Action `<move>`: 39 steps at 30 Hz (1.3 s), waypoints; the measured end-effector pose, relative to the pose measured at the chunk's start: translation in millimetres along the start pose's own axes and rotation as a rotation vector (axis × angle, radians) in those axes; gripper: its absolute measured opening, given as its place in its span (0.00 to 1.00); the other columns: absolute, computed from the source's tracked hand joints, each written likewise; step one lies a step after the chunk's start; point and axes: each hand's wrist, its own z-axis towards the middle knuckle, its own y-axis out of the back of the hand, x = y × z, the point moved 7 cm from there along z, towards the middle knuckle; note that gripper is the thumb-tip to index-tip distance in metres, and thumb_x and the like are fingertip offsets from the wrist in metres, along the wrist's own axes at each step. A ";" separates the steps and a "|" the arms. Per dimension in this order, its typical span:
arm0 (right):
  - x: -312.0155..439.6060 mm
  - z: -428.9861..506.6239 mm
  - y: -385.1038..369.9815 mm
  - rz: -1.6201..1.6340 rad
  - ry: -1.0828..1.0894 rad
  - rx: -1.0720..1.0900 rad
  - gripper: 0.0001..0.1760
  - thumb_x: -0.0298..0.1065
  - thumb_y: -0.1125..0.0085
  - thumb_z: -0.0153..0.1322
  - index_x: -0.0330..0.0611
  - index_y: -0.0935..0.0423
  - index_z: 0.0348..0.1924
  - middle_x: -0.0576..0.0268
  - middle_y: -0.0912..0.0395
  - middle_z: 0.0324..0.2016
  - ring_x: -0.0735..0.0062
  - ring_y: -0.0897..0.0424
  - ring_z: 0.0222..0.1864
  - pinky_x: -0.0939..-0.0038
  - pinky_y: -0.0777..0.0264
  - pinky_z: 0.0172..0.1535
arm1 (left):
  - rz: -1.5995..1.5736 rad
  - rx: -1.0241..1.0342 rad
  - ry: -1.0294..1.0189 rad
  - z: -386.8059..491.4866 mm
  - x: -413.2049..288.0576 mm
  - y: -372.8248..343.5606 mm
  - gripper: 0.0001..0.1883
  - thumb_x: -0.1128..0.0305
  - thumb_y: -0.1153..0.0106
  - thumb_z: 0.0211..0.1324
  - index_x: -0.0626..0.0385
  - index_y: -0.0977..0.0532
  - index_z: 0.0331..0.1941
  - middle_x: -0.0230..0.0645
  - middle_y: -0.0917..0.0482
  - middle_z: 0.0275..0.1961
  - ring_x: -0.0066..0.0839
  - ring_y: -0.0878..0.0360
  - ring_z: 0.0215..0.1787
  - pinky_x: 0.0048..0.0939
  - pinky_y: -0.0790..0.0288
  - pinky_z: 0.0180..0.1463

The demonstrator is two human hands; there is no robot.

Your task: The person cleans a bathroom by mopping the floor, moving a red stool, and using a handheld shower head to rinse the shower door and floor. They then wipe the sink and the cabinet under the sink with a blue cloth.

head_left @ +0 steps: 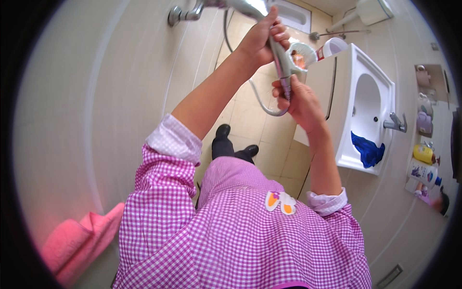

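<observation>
A chrome hand shower (280, 59) is held out in front of my chest, its head partly cut off by the top of the view. My left hand (265, 38) is wrapped around the upper handle. At the lower end of the handle, the fingers of my right hand (302, 99) close on the hose connector (286, 88). From there the metal shower hose (260, 103) loops down and back up behind my left forearm. Chrome wall tap fittings (186, 15) stick out at the upper left.
On the right, a white washbasin (364, 90) has a chrome tap (396, 123) and a blue cloth (368, 149). A lined waste bin (306, 53) and a white bucket (334, 47) stand beyond. Pink towel (83, 238) hangs lower left; bottles (425, 154) line the right wall.
</observation>
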 end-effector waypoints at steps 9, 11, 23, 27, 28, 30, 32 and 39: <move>17.6 -33.0 25.5 -0.042 0.317 -0.095 0.23 0.51 0.54 0.68 0.34 0.31 0.34 0.61 0.26 0.23 0.84 0.32 0.21 0.82 0.37 0.23 | 0.021 -0.070 -0.012 10.6 28.1 -25.2 0.16 0.56 0.47 0.53 0.51 0.39 0.23 0.21 0.45 0.14 0.15 0.47 0.16 0.17 0.45 0.24; 7.5 -31.6 28.4 0.080 0.176 -0.037 0.29 0.56 0.63 0.69 0.33 0.29 0.33 0.61 0.26 0.22 0.85 0.35 0.17 0.83 0.42 0.19 | 0.033 -0.030 0.016 6.2 32.8 -26.7 0.15 0.56 0.48 0.54 0.51 0.39 0.23 0.20 0.45 0.14 0.14 0.46 0.16 0.17 0.45 0.24; 8.0 -59.2 32.0 0.160 0.297 -0.183 0.22 0.47 0.51 0.68 0.31 0.29 0.33 0.60 0.25 0.23 0.87 0.37 0.19 0.86 0.42 0.22 | 0.059 -0.078 0.012 -0.9 53.3 -42.8 0.15 0.57 0.49 0.55 0.51 0.38 0.22 0.21 0.45 0.13 0.14 0.46 0.15 0.16 0.46 0.22; 4.2 -59.7 34.1 0.275 0.212 0.011 0.23 0.50 0.56 0.69 0.33 0.28 0.31 0.63 0.28 0.19 0.86 0.40 0.16 0.84 0.45 0.20 | -0.017 0.081 0.071 -0.7 63.3 -57.8 0.15 0.56 0.50 0.56 0.51 0.38 0.22 0.20 0.46 0.12 0.14 0.47 0.14 0.16 0.47 0.21; 3.9 -58.6 37.4 0.217 0.275 -0.065 0.23 0.50 0.55 0.69 0.34 0.28 0.30 0.64 0.28 0.19 0.86 0.40 0.15 0.83 0.45 0.19 | -0.030 0.070 0.084 1.1 65.2 -57.2 0.15 0.57 0.50 0.56 0.51 0.38 0.22 0.20 0.46 0.12 0.14 0.47 0.14 0.16 0.46 0.21; 7.4 -66.8 51.3 -0.123 0.442 -0.423 0.20 0.48 0.48 0.66 0.36 0.28 0.28 0.70 0.30 0.16 0.84 0.38 0.16 0.81 0.43 0.19 | 0.043 -0.028 0.056 6.0 68.3 -51.5 0.15 0.58 0.50 0.56 0.51 0.38 0.21 0.20 0.46 0.12 0.14 0.47 0.14 0.16 0.46 0.21; 25.6 -94.2 48.3 -0.580 0.776 -0.794 0.19 0.47 0.46 0.65 0.36 0.28 0.28 0.70 0.29 0.17 0.84 0.36 0.17 0.81 0.42 0.20 | 0.069 -0.153 0.040 8.9 73.7 -44.6 0.15 0.59 0.50 0.56 0.50 0.38 0.20 0.20 0.46 0.12 0.14 0.46 0.13 0.17 0.46 0.20; 7.1 -97.8 66.0 0.280 0.271 -0.027 0.37 0.63 0.73 0.68 0.33 0.30 0.39 0.59 0.24 0.23 0.87 0.37 0.16 0.85 0.44 0.21 | 0.108 0.047 0.171 15.5 112.8 -75.9 0.15 0.57 0.52 0.57 0.50 0.37 0.20 0.19 0.45 0.12 0.13 0.47 0.14 0.16 0.47 0.20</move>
